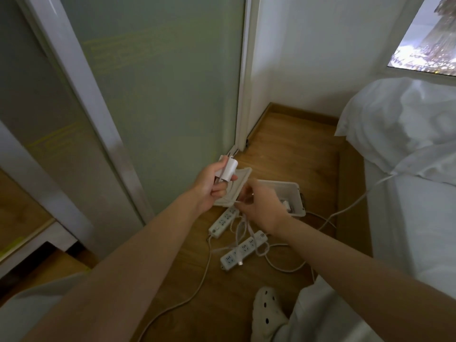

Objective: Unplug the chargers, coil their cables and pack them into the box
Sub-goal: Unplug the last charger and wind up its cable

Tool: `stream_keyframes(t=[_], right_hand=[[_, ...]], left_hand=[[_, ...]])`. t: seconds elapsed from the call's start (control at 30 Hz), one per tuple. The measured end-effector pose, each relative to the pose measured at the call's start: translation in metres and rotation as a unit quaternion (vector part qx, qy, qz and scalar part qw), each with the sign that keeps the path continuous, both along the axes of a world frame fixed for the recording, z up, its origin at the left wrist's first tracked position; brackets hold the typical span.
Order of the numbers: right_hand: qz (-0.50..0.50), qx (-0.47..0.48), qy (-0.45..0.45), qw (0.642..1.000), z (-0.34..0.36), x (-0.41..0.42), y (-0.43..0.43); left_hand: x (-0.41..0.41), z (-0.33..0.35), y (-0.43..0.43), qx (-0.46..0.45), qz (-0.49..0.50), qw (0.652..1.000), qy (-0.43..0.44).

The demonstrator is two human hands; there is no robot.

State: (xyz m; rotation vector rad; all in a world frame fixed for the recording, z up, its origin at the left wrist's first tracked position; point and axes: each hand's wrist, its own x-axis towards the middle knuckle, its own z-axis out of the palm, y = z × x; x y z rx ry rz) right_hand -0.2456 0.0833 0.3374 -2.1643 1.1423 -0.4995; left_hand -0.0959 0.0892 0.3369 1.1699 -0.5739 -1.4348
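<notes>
seemingly mid-coil: gripped the white charger [226, 172] in the left hand [209, 186], near the open box [299, 193]; pinched its dangling cable [249, 229] with the right hand [262, 206]. probably called for even, loose loops, lifted clear of the power strips [243, 249].

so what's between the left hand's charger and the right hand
In the head view, a thin white cable spans from the left hand, which holds the charger, to the right hand; a white lid shows behind.
</notes>
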Motion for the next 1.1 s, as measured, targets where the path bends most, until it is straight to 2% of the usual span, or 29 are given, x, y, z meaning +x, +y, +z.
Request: stream_keyframes(t=[0.1,0.17,0.23,0.37,0.53,0.67,0.77,0.83,0.93,1.0,1.1], right_hand=[[-0.033,0.233,-0.121,0.964,0.001,0.001,0.003],[-0.015,0.289,-0.140,0.947,-0.001,-0.002,0.002],[0.036,0.268,-0.104,0.957,-0.003,-0.005,0.004],[0.099,0.143,0.043,0.984,-0.013,-0.011,0.008],[0.042,0.117,0.060,0.990,-0.019,-0.016,-0.002],[-0.040,0.065,0.089,0.993,-0.021,-0.014,-0.012],[-0.113,0.042,0.076,0.990,-0.018,-0.023,-0.023],[-0.122,0.023,0.081,0.989,-0.018,-0.025,-0.027],[-0.108,0.029,0.122,0.986,-0.024,-0.019,-0.026],[-0.057,0.027,0.180,0.982,-0.029,-0.019,-0.024],[0.060,-0.021,0.276,0.959,-0.028,-0.022,-0.015]], left_hand=[[0.008,-0.004,0.001,0.007,-0.003,0.999,-0.034],[0.012,-0.007,0.002,0.009,-0.002,0.999,-0.044],[0.014,-0.009,0.003,0.004,0.004,0.997,-0.072],[0.019,-0.012,0.005,-0.001,0.027,0.986,-0.162],[0.019,-0.009,0.006,-0.005,0.027,0.979,-0.202],[0.017,-0.005,0.006,0.014,-0.016,0.972,-0.233],[0.020,-0.006,0.013,0.045,-0.057,0.974,-0.214],[0.023,-0.007,0.014,0.045,-0.064,0.974,-0.214],[0.026,-0.008,0.012,0.039,-0.038,0.961,-0.270],[0.028,-0.007,0.012,0.026,-0.036,0.971,-0.236],[0.032,-0.006,0.016,0.001,-0.060,0.990,-0.126]])
